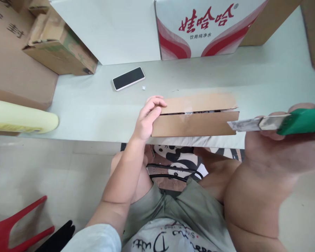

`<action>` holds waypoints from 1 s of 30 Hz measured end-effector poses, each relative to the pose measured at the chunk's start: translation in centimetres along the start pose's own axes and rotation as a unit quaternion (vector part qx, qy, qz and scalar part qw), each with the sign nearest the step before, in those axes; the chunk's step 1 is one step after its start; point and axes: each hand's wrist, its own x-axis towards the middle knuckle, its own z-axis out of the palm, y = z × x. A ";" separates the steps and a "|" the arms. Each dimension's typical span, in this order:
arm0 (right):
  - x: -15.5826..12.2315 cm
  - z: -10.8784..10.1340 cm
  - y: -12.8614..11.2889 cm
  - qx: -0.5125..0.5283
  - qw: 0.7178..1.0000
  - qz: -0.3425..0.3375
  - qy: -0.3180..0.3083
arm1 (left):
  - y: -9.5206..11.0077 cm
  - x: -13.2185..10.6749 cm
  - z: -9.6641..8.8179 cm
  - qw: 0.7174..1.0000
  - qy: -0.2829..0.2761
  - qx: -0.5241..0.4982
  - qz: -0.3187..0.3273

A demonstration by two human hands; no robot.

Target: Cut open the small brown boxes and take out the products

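Note:
A long, narrow cardboard box [196, 124] lies near the table's front edge, with a dark gap running between its two top flaps and a bit of clear tape at the middle. My left hand [151, 117] grips the box's left end, thumb and fingers closed over its corner. On the right, my right hand [280, 143] is wrapped around a green utility knife [304, 120]. The knife's blade is out and points left, its tip appearing over the box's right end; I cannot tell whether it touches.
A phone [129, 78] and a tiny white square piece [144, 88] lie behind the box. White cartons [199, 38] line the table's back. Brown cartons [60, 52] and a pale yellow cylinder [23, 117] stand left. A red stool [23, 220] is on the floor.

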 end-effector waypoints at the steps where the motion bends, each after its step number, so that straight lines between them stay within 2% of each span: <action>1: -0.2 0.1 0.0 0.040 0.999 -0.019 0.026 | 0.0 0.0 0.0 1.000 -0.001 -0.003 0.001; 3: -0.4 -0.1 0.0 0.080 0.996 -0.020 0.023 | 0.1 0.0 0.1 1.000 -0.001 -0.008 0.002; 7: -0.4 -0.7 -0.7 0.037 0.997 0.041 -0.058 | 0.1 0.0 0.1 1.000 -0.001 0.000 0.001; 9: -0.6 -0.5 -1.3 0.026 0.995 0.058 -0.076 | 0.0 0.0 0.1 1.000 -0.002 0.005 0.002; 13: -1.2 0.5 -1.9 0.032 0.993 0.050 -0.105 | 0.0 0.0 0.2 1.000 -0.003 0.002 0.004; 17: -1.5 1.1 -1.3 0.030 0.994 0.053 -0.096 | 0.0 0.0 0.4 1.000 -0.009 -0.002 0.004; 20: -1.4 1.3 -0.5 0.048 0.993 0.003 -0.110 | 0.1 0.1 0.5 1.000 -0.011 0.005 0.002; 24: -1.6 1.7 0.0 0.025 0.996 -0.050 -0.062 | 0.4 0.0 0.6 0.999 -0.023 0.018 0.019; 30: -2.7 2.0 -0.7 -0.051 0.997 -0.048 -0.038 | 1.1 -0.2 0.8 0.997 -0.063 0.035 0.040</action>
